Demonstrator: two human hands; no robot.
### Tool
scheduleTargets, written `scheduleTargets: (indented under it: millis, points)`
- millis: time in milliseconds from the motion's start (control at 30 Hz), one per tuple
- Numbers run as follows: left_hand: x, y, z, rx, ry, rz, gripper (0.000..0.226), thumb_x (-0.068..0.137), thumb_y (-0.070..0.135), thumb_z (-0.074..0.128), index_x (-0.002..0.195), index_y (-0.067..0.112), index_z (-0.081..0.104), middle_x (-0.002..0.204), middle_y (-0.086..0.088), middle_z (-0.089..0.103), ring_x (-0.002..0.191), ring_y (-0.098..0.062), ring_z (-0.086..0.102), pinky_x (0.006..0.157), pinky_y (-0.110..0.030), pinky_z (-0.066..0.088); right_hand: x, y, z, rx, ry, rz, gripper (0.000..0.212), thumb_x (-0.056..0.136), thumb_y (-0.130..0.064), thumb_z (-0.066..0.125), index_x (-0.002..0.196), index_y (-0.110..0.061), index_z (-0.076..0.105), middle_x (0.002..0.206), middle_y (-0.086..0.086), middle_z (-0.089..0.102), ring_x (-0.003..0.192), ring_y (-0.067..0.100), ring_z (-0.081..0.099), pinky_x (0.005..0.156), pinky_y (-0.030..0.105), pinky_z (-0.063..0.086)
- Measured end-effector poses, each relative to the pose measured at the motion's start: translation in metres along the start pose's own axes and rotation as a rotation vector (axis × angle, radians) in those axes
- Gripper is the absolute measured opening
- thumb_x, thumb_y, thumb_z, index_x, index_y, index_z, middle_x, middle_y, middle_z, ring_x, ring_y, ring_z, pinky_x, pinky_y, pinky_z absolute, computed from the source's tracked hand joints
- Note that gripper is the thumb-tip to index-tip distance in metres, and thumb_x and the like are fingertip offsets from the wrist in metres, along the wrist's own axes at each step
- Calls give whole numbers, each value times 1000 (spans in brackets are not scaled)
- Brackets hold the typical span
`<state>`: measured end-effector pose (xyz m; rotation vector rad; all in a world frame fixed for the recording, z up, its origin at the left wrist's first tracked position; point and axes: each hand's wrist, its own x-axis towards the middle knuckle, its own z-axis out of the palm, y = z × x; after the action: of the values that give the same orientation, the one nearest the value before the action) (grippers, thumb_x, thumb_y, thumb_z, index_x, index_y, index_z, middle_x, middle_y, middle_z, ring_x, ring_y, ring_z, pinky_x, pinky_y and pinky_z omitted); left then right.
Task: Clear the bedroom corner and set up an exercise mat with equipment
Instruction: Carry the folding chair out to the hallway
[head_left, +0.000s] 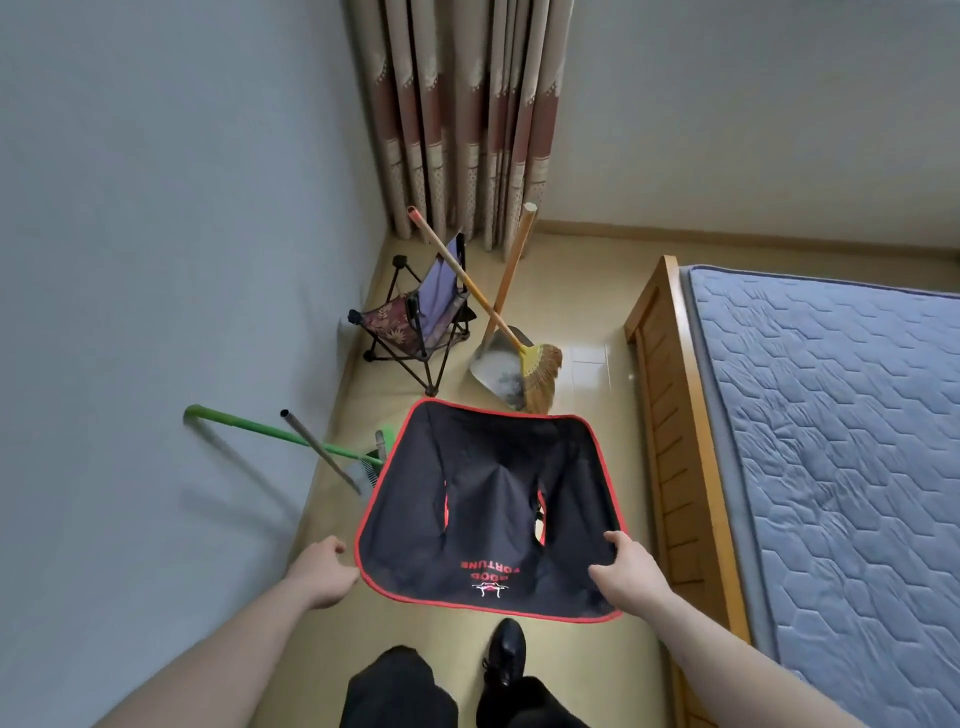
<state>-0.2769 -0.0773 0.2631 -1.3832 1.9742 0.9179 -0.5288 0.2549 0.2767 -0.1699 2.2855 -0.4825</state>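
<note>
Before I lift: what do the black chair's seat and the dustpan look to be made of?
The black chair seat looks like woven synthetic fabric, matte, with red stitched edging; it sags and creases between the left hand and right hand. The dustpan looks like thin metal, dull grey with soft glare, on a wooden handle.

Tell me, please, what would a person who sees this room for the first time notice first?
First, the black folding chair with red trim in the lower middle, gripped at its near edge by the left hand and the right hand. Behind it, by the curtain, stand a smaller folding chair and a straw broom crossed over a dustpan. A bare blue mattress fills the right side.
</note>
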Motion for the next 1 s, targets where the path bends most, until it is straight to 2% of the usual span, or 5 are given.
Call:
scheduleTargets:
  millis: [300,600,700,833,1000]
  points:
    - [61,34,34,-102,-41,-185,64,86,23,68,143,8,45,141,-13,56,124,-30,56,94,-31,44,87,28,12,-40,-91,193,83,79,-28,61,156,-21,31,149,10,46,123,33,59,97,43,58]
    - [111,5,85,-309,-91,-375,71,71,35,76,131,7,51,126,-14,63,103,-35,63,72,-37,56,111,70,27,22,-152,401,87,87,-30,67,157,-12,18,148,16,45,123,35,57,94,42,57]
    - [116,4,97,-453,-62,-419,51,74,29,74,118,8,60,105,-13,71,84,-30,69,63,-32,57,114,78,36,74,-230,468,67,92,-26,65,146,-10,28,127,9,54,112,31,60,82,42,58]
    - [109,24,97,-634,-43,-448,16,94,12,63,109,10,62,95,-6,71,84,-23,68,73,-35,59,124,89,46,260,-189,565,38,89,-18,68,121,-4,54,107,13,66,95,31,68,83,44,63]
    - [119,41,79,-686,31,-382,10,99,12,60,103,3,62,82,-10,66,63,-20,60,46,-23,46,135,92,31,452,-74,601,27,91,-12,68,114,-1,60,99,15,68,87,32,68,86,44,61]
